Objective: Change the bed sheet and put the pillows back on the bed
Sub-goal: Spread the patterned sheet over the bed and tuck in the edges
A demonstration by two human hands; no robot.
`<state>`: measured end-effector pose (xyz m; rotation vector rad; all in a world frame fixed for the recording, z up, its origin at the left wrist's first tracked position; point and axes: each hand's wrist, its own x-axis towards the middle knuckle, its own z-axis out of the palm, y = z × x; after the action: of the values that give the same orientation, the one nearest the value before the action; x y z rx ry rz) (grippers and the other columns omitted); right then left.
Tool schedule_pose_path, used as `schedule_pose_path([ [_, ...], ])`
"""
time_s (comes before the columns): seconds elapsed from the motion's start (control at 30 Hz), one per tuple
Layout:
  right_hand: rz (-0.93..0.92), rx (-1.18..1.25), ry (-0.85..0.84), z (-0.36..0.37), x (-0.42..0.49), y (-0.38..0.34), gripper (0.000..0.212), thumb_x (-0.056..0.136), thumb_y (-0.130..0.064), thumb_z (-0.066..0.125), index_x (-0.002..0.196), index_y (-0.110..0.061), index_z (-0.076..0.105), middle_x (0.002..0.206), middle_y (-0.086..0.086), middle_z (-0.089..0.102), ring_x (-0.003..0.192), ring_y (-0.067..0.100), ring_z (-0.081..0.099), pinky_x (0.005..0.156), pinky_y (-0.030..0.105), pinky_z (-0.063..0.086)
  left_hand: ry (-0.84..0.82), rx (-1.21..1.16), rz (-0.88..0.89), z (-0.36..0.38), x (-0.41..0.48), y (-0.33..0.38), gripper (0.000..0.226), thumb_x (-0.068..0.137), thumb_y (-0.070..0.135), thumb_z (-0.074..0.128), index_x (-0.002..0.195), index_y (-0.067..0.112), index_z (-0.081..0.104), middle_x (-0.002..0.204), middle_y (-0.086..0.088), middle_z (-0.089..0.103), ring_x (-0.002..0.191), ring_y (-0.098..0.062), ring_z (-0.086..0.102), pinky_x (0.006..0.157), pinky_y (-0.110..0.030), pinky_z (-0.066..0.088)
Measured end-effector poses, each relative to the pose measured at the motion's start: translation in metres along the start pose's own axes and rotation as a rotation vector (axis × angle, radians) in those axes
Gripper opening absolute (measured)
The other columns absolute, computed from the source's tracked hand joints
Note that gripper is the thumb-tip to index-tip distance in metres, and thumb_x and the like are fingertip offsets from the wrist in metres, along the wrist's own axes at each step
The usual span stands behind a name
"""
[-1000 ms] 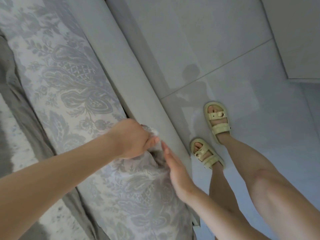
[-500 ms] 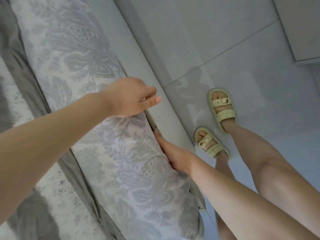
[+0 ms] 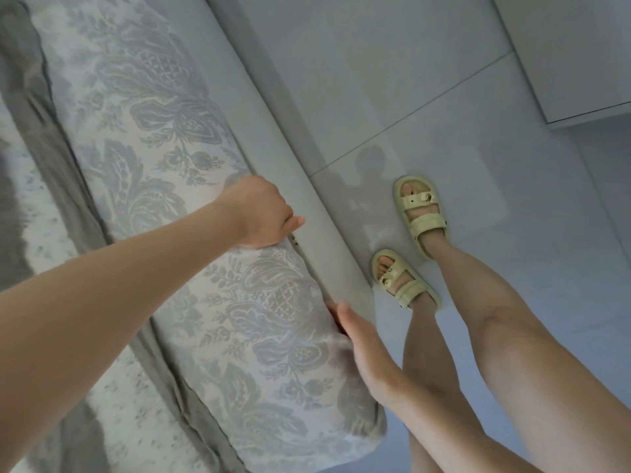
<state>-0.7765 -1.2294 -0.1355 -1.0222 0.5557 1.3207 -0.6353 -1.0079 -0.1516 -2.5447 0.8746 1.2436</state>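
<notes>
Looking down along the side edge of a bed, beside a pale tiled floor (image 3: 409, 80).

No longer pinching a bunch of cloth as a second ago: left hand (image 3: 261, 213) now set further up the edge, knuckles down on the damask-patterned bed sheet (image 3: 164, 158), right at the seam with the grey bed frame rail (image 3: 259, 107). Fingers curled under, thumb poking out; impossible to tell whether gripping cloth or only pressing.

Right hand (image 3: 362, 339) now well apart from the left, nearer the bed's near corner. Fingers straight and together, tips pushed into the gap between mattress side and rail.

Bunched cloth gone; pattern lying smooth between the two hands. Probably means this stretch tucked in and the tucking moving along the edge. Pillows not in view, so that step likely yet to come.

Sheet wrapped over the mattress side, with a crumpled grey cover (image 3: 58, 158) lying just inside on the bed top. Long axis parallel to the rail, running diagonally from the far end at upper left down to the rounded near corner (image 3: 372, 421) at lower right, beside the person's legs and yellow sandals (image 3: 421, 213).
</notes>
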Motion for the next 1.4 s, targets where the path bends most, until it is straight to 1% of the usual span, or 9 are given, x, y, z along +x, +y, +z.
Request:
schedule_pose_path([
  [0.17,0.221,0.041,-0.143,0.011,0.046,0.003,0.079,0.071,-0.083,0.047,0.128,-0.030,0.059,0.124,-0.005,0.064,0.116,0.011,0.059,0.108,0.035,0.039,-0.068,-0.038,-0.045,-0.004,0.000,-0.006,0.062,0.099,0.049,0.009,0.074,0.020,0.057,0.084,-0.006,0.065,0.088,-0.027,0.059,0.083,-0.035,0.045],
  [0.3,0.372,0.096,-0.149,-0.004,0.058,-0.002,0.081,0.083,-0.080,0.023,0.122,-0.021,0.062,0.120,0.003,0.065,0.115,0.021,0.059,0.101,0.034,0.043,-0.092,-0.034,-0.109,-0.008,0.004,-0.003,0.061,0.098,0.050,0.010,0.076,0.019,0.057,0.066,0.000,0.050,0.074,-0.025,0.050,0.069,-0.031,0.037],
  [0.5,0.049,-0.115,0.391,-0.046,0.008,0.008,0.060,0.100,-0.047,0.023,0.111,-0.005,0.064,0.100,0.007,0.071,0.098,0.020,0.066,0.095,0.035,0.049,0.368,-0.233,-0.106,0.000,-0.018,-0.004,0.063,0.094,0.049,0.018,0.081,0.009,0.065,0.077,-0.009,0.066,0.079,-0.033,0.059,0.084,-0.039,0.042],
  [0.67,0.206,-0.056,0.074,-0.031,-0.016,0.031,0.048,0.101,-0.046,0.023,0.106,-0.022,0.065,0.095,-0.013,0.072,0.090,-0.003,0.066,0.074,0.011,0.050,0.661,-0.333,-0.385,-0.003,-0.063,0.012,0.042,0.096,0.035,0.038,0.092,0.009,0.070,0.102,-0.008,0.069,0.095,-0.034,0.060,0.092,-0.042,0.038],
  [0.8,0.377,0.015,-0.062,-0.006,-0.002,0.037,0.070,0.084,-0.077,0.030,0.126,-0.030,0.061,0.120,-0.004,0.067,0.116,0.013,0.060,0.104,0.033,0.041,0.801,-0.416,-0.792,0.007,-0.097,0.027,0.033,0.096,0.026,0.042,0.105,0.005,0.066,0.115,-0.014,0.063,0.104,-0.037,0.055,0.088,-0.045,0.042],
  [0.97,0.479,-0.628,0.023,0.004,0.034,-0.024,0.084,0.091,-0.070,0.011,0.128,-0.010,0.058,0.124,0.014,0.062,0.111,0.027,0.059,0.086,0.033,0.047,0.327,-0.790,-1.052,0.029,-0.098,0.032,0.055,0.101,0.037,0.029,0.152,0.025,0.013,0.160,-0.006,0.002,0.145,-0.036,0.002,0.115,-0.052,0.016],
  [1.17,-0.006,-1.307,0.363,0.051,0.065,-0.141,0.072,0.102,-0.047,0.010,0.123,0.004,0.057,0.128,0.022,0.057,0.120,0.034,0.052,0.095,0.035,0.039,0.037,-0.873,-0.797,0.019,-0.090,0.065,0.053,0.102,0.033,0.022,0.149,0.040,0.000,0.157,0.001,-0.022,0.141,-0.044,-0.017,0.115,-0.057,0.014],
  [1.27,-0.120,-1.344,0.309,0.098,0.064,-0.197,0.063,0.103,-0.043,0.020,0.121,0.005,0.057,0.129,0.024,0.055,0.119,0.035,0.052,0.100,0.038,0.040,-0.092,-1.040,-0.686,0.005,-0.110,0.069,0.059,0.099,0.014,0.030,0.149,0.040,0.014,0.158,0.008,-0.017,0.144,-0.036,-0.013,0.116,-0.049,0.018],
  [1.4,-0.241,-1.464,0.222,0.157,0.033,-0.258,0.049,0.100,-0.040,0.029,0.088,-0.003,0.058,0.110,0.022,0.062,0.098,0.029,0.059,0.084,0.036,0.045,0.059,-1.537,-0.763,-0.034,-0.163,0.055,0.046,0.095,0.005,0.039,0.136,0.023,0.051,0.151,-0.002,0.035,0.137,-0.021,0.035,0.104,-0.026,0.031],
])
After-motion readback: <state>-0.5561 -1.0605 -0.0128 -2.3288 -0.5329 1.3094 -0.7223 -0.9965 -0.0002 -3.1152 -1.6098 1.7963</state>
